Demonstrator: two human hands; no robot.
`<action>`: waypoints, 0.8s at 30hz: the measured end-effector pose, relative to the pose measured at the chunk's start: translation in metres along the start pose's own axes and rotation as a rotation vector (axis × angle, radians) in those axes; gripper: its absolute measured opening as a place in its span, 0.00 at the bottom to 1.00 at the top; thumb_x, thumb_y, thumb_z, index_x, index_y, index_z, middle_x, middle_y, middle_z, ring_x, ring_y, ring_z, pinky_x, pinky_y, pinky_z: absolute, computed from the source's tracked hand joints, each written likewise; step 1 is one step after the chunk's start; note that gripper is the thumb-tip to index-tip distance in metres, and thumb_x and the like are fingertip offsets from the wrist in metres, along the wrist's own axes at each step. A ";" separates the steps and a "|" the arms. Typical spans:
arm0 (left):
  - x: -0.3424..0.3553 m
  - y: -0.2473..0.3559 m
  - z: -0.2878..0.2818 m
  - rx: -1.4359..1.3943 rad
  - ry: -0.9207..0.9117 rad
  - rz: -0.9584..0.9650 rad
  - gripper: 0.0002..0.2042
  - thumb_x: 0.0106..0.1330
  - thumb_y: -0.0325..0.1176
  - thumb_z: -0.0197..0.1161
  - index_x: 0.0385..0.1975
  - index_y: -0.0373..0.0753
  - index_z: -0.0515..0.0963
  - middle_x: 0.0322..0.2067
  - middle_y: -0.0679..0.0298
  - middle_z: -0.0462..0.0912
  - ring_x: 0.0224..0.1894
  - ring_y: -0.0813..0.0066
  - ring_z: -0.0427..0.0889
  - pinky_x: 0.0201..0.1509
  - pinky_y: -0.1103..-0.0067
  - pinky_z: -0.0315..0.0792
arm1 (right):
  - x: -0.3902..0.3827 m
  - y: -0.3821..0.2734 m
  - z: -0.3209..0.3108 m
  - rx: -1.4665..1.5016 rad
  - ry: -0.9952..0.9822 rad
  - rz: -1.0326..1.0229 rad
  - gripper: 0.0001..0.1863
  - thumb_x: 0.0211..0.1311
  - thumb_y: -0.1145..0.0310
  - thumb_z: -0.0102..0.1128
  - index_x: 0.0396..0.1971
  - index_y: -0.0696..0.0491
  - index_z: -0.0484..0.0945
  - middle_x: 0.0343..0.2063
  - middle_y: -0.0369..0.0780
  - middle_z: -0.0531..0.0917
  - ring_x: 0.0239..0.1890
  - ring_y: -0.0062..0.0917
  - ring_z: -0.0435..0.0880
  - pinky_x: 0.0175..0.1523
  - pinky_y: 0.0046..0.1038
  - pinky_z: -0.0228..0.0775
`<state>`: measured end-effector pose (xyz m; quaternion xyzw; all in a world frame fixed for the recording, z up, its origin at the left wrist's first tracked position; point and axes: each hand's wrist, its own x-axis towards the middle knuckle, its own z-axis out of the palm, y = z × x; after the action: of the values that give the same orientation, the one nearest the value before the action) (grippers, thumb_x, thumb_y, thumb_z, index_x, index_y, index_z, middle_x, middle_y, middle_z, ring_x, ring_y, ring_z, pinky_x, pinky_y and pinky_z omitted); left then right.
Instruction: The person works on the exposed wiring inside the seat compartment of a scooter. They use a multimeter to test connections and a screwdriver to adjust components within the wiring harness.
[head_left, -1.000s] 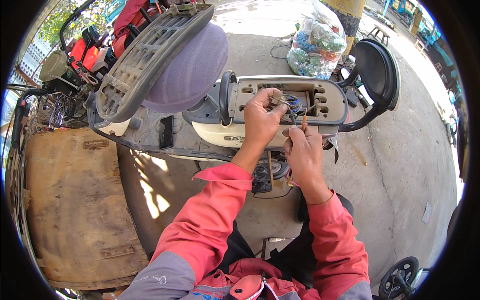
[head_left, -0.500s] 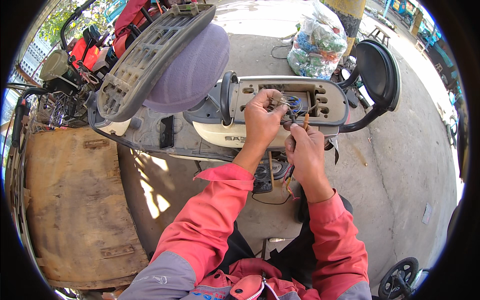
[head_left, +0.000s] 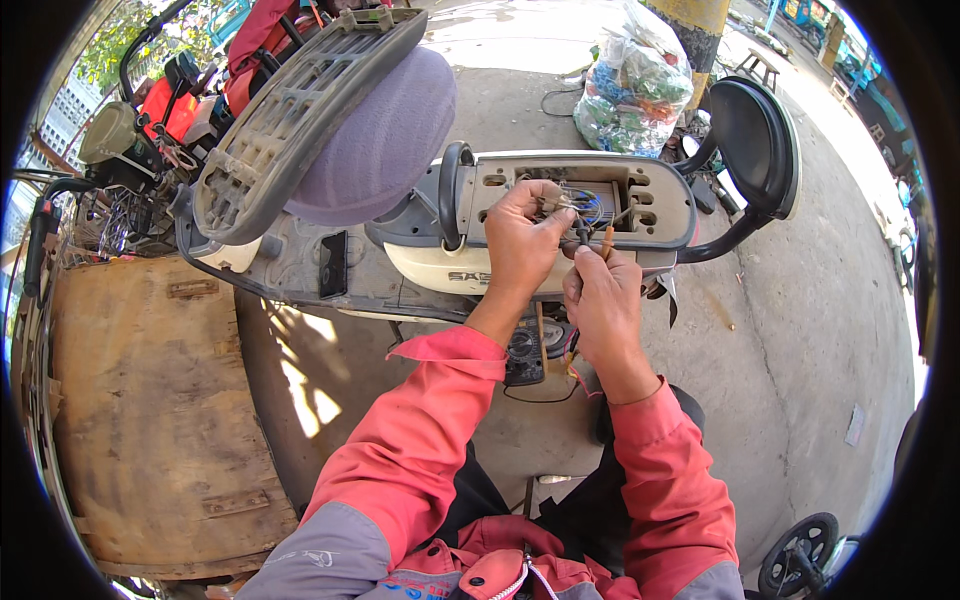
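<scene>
An electric scooter (head_left: 430, 270) stands across in front of me, its seat (head_left: 310, 120) tipped up toward the left. Over its open under-seat compartment (head_left: 670, 215), my left hand (head_left: 522, 240) pinches several thin wires (head_left: 588, 205), blue and pale ones among them. Close beside it, my right hand (head_left: 605, 300) is closed on a thin black rod like a test probe, its tip meeting the wires by my left fingertips. An orange-brown stick (head_left: 607, 241) juts up by the right fingers; its lower end is hidden. Below the hands a dark multimeter (head_left: 524, 350) leans against the scooter's side.
A black phone (head_left: 333, 264) lies on the scooter's footboard. At the right end is a padded backrest (head_left: 757, 150) on black tubes. Behind the scooter sits a clear bag of mixed waste (head_left: 635, 90). A worn wooden board (head_left: 150, 410) is on the left, a small wheel (head_left: 797, 555) at lower right.
My right hand has shifted slightly left and up, nearer my left fingertips, and the orange-brown stick now leans a little. The left hand stays almost where it was, pinching the wires.
</scene>
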<state>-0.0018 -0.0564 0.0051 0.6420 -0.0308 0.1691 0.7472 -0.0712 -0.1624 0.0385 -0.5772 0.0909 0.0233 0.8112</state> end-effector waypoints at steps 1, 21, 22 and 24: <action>0.000 -0.001 0.000 -0.005 0.000 0.008 0.11 0.60 0.16 0.70 0.42 0.30 0.82 0.32 0.62 0.88 0.31 0.84 0.83 0.32 0.83 0.77 | -0.001 -0.001 0.001 0.050 0.005 0.028 0.11 0.77 0.68 0.52 0.35 0.59 0.76 0.16 0.32 0.71 0.11 0.14 0.62 0.16 0.23 0.52; -0.001 0.000 -0.001 -0.048 0.008 -0.022 0.10 0.59 0.14 0.70 0.39 0.30 0.82 0.32 0.62 0.89 0.32 0.83 0.84 0.36 0.84 0.77 | 0.002 -0.008 -0.003 0.023 -0.017 0.107 0.11 0.76 0.68 0.54 0.38 0.60 0.80 0.15 0.27 0.69 0.13 0.13 0.63 0.19 0.21 0.53; -0.001 0.000 0.000 -0.049 0.012 -0.020 0.10 0.59 0.14 0.70 0.39 0.30 0.82 0.32 0.62 0.89 0.32 0.84 0.84 0.35 0.84 0.77 | 0.001 -0.009 -0.004 0.152 -0.020 0.158 0.11 0.76 0.68 0.54 0.39 0.61 0.80 0.15 0.27 0.69 0.13 0.13 0.63 0.19 0.21 0.53; -0.001 0.000 0.001 -0.051 0.016 -0.019 0.09 0.59 0.14 0.70 0.39 0.30 0.82 0.32 0.63 0.89 0.32 0.84 0.84 0.35 0.84 0.77 | 0.002 -0.011 -0.008 0.412 -0.028 0.261 0.12 0.77 0.67 0.54 0.40 0.61 0.80 0.16 0.27 0.69 0.13 0.13 0.63 0.19 0.21 0.54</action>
<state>-0.0026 -0.0575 0.0048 0.6216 -0.0231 0.1663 0.7652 -0.0690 -0.1739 0.0462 -0.3828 0.1563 0.1166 0.9030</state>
